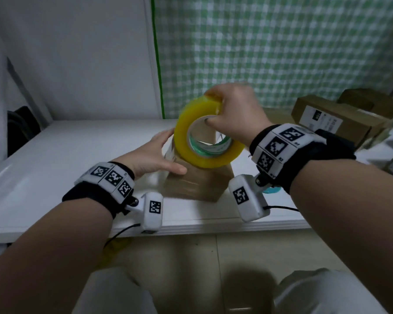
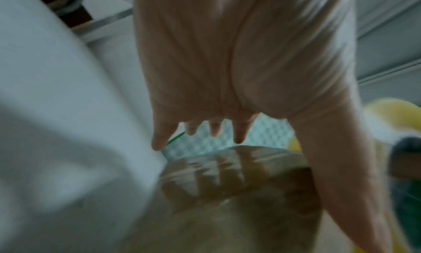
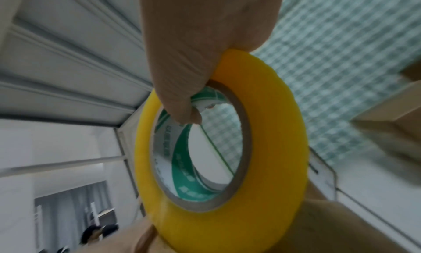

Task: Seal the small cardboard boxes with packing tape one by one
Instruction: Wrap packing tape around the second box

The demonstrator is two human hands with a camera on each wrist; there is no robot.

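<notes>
A small brown cardboard box [image 1: 197, 184] stands on the white table [image 1: 77, 150], its near face glossy with clear tape. My left hand [image 1: 159, 155] lies flat against the box's left side with straight fingers and the thumb along its near top edge. In the left wrist view the palm [image 2: 227, 58] hovers over the taped box [image 2: 227, 185]. My right hand [image 1: 229, 109] grips a yellow tape roll [image 1: 186, 141] just above the box, thumb inside the core and fingers over the outer rim. The right wrist view shows the tape roll [image 3: 273, 130] with the box [image 3: 318, 230] below it.
More cardboard boxes [image 1: 340, 118] are stacked at the back right of the table. A green checked curtain [image 1: 281, 53] hangs behind. A small teal object [image 1: 271, 190] peeks out under my right wrist. The table's front edge [image 1: 191, 227] runs close to my forearms.
</notes>
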